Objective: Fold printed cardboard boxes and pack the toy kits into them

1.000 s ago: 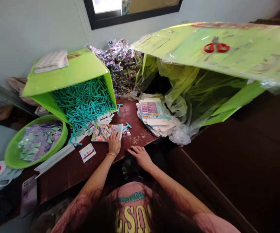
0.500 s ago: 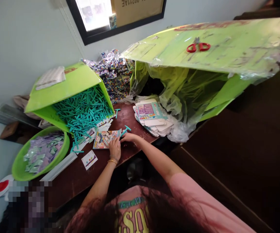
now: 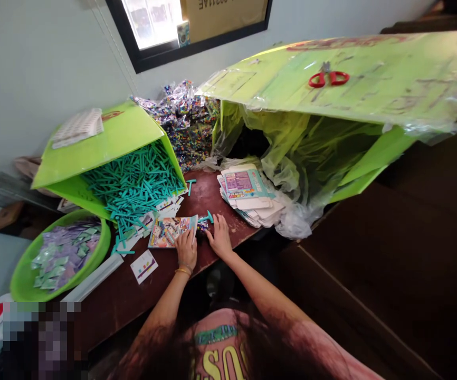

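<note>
My left hand [image 3: 186,249] lies flat across the right part of a colourful printed box [image 3: 169,232] on the table. At the box's right end sit a teal T-shaped tool [image 3: 206,217] and a small shiny packet with coloured bits [image 3: 202,226], partly inside as far as I can see. Just right of them is my right hand [image 3: 220,238], its fingers stretched out and its thumb apart, near or touching the packet. A white printed card [image 3: 144,266] rests on the table to the left of my left hand.
A tipped green bin [image 3: 105,126] spills teal T-shaped tools [image 3: 137,179]. Left is a green basin [image 3: 105,248] of sachets. Flat cartons [image 3: 248,184] lie stacked right, before a larger green bin [image 3: 379,163] with red scissors [image 3: 329,76] on top. Bead packets [image 3: 191,132] are piled behind.
My right hand has drawn back to the right from the box's end, its fingers now spread out. The packet there has come into view. My left hand still rests on the box.
</note>
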Motion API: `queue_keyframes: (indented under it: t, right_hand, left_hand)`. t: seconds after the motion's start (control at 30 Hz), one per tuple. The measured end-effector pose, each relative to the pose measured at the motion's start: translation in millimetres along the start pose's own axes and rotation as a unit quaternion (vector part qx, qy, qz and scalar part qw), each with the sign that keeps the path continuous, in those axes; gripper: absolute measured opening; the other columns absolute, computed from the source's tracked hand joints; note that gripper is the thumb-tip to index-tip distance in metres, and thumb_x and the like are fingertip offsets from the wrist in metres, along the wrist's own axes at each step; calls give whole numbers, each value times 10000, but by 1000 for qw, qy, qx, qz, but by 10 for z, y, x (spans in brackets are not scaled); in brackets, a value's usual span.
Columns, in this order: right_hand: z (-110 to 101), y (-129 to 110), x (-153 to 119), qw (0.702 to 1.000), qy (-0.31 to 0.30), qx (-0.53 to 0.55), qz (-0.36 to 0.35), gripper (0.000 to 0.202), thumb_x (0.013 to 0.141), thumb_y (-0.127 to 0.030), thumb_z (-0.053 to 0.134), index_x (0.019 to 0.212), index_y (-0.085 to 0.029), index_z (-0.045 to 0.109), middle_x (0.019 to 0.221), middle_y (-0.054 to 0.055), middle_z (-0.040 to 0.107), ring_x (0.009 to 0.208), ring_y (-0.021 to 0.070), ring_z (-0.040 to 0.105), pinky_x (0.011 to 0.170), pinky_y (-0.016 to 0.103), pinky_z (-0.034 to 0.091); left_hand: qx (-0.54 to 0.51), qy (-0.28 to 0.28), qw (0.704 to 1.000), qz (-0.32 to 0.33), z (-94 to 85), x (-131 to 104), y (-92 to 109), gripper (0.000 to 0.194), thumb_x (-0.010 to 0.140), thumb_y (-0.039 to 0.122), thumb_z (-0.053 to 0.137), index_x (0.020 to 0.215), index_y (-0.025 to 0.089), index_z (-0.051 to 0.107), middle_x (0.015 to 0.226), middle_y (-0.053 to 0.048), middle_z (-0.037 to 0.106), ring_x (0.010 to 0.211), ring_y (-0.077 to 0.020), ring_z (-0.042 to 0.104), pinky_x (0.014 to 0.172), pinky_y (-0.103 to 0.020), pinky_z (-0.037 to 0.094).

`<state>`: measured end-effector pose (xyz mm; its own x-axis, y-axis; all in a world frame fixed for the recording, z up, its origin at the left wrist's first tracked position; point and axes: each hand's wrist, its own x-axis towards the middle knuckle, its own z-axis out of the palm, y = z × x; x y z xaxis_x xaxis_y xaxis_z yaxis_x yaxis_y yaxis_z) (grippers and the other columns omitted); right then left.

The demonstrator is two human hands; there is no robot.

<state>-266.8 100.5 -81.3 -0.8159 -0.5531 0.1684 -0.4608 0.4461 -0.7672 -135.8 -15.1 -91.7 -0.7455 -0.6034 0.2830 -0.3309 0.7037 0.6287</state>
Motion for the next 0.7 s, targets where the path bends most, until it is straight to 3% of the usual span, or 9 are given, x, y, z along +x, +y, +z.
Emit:
queue_keyframes:
  t: [0.07,0.13,0.23,0.37,0.43,0.5,0.57,0.6,0.7]
  right_hand:
    - [250,-102,81,995,-22,94,25,663,968,-329,440,1584,-111,329,1649,189,315,1562,309,208,1266,563,202]
    - [472,-260,203,984,-44,167,44,629,966,-312,397,1573,-148,367,1593,166,423,1509,273,341,1240,528,295]
    - [576,-438,327,976,-65,204,30,533,972,-343,386,1469,-211,529,1472,122,567,1394,239,501,1180,462,406]
    - [278,-504,353,970,-27,242,24,510,961,-479,495,1381,-215,615,1532,127,498,1456,274,428,1243,470,300]
    - [87,-581,374,956,-36,291,19,591,935,-559,557,1430,-238,569,1527,113,511,1434,281,452,1229,469,322]
    - [-49,-728,411,936,-75,345,0,643,923,-606,572,1449,-237,543,1465,100,576,1366,273,518,1181,436,390]
    - [-126,-898,438,926,-78,370,7,635,927,-628,551,1391,-195,580,1336,105,661,1237,263,601,1096,392,469]
    - [-152,-969,441,928,-59,368,25,629,927,-634,541,1349,-171,599,1265,110,690,1165,258,632,1048,376,498]
    - [-228,-1058,403,938,-9,338,79,636,926,-643,519,1316,-145,592,1208,128,708,1076,254,661,978,361,532]
  left_hand:
    - [-11,0,1000,-8,30,26,42,474,1015,388,409,1371,185,646,1343,-169,661,1256,-324,557,1135,-550,355]
    - [-33,15,999,-28,39,68,91,494,1013,414,389,1349,176,660,1340,-178,662,1260,-329,558,1138,-567,353]
    - [-78,42,994,-60,-103,151,129,525,1009,454,362,1292,159,691,1303,-188,682,1251,-330,580,1134,-571,373]
    - [-189,113,967,-128,-683,267,144,463,987,495,461,1179,176,737,1218,-145,732,1211,-290,631,1151,-486,404]
    - [-300,172,914,-212,-1005,349,218,412,944,506,579,1140,181,740,1205,-117,744,1208,-271,646,1156,-437,411]
    - [-421,181,849,-264,-1215,457,350,438,893,510,670,1160,167,724,1231,-110,742,1202,-263,658,1131,-412,442]
    - [-515,152,802,-262,-1271,554,499,520,896,553,653,1227,154,690,1290,-129,720,1209,-263,662,1097,-407,478]
    - [-539,137,793,-247,-1250,580,563,558,919,585,605,1269,155,667,1328,-138,701,1222,-261,658,1087,-406,488]
    - [-518,108,821,-212,-1101,541,655,565,962,604,514,1312,178,635,1404,-126,655,1281,-243,623,1106,-393,476]
